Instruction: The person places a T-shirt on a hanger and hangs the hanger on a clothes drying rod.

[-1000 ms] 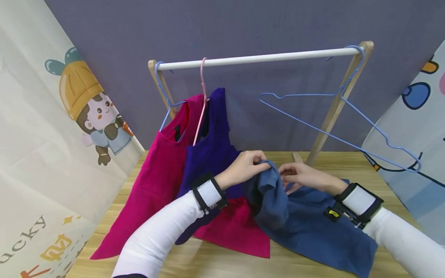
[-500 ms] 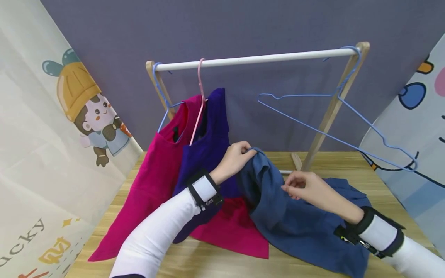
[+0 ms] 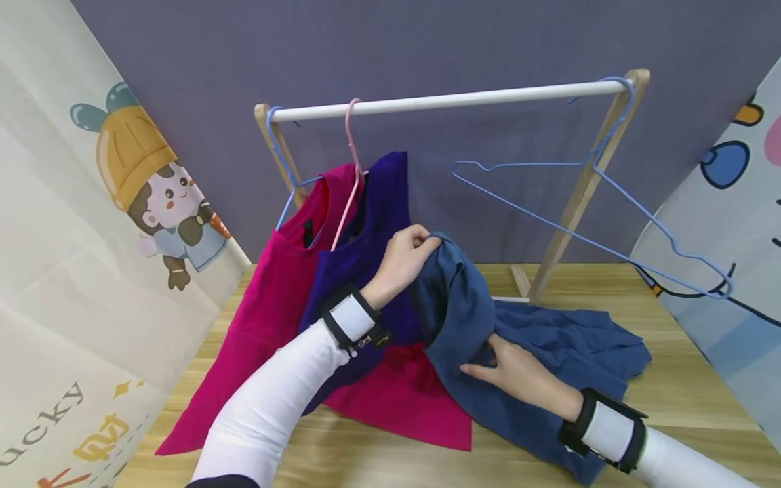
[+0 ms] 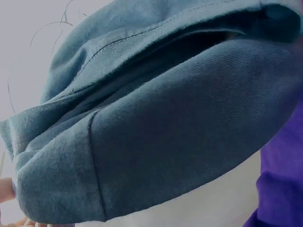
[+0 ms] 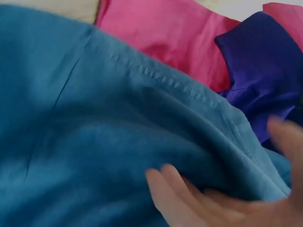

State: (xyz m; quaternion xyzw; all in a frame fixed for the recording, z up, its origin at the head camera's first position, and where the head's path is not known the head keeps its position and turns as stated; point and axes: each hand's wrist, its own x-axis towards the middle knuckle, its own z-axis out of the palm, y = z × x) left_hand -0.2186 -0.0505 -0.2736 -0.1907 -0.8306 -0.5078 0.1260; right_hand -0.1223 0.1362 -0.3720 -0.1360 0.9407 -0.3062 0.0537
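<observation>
In the head view my left hand (image 3: 403,261) pinches the top edge of a slate-blue garment (image 3: 561,346) and holds that end up off the table. The rest of the cloth trails to the right in loose folds. My right hand (image 3: 518,369) is lower down at the raised fold, thumb spread away from the fingers, some fingertips hidden by cloth. The left wrist view shows a gaping, stitched opening in the garment (image 4: 189,123). Over in the right wrist view, my right hand's fingers (image 5: 165,194) lie extended against the blue cloth (image 5: 109,151).
A rack with a white rail (image 3: 451,102) spans the back. On it hang a magenta garment (image 3: 262,325) on a blue hanger, a purple garment (image 3: 384,203) by a pink hanger (image 3: 350,146), and a bare blue hanger (image 3: 549,224) at right. Wooden tabletop (image 3: 366,468) lies beneath.
My left hand has moved left and up, lifting the garment's edge. The right hand drew away to the right, then came down to the lower fold. The trailing cloth has shifted and bunched.
</observation>
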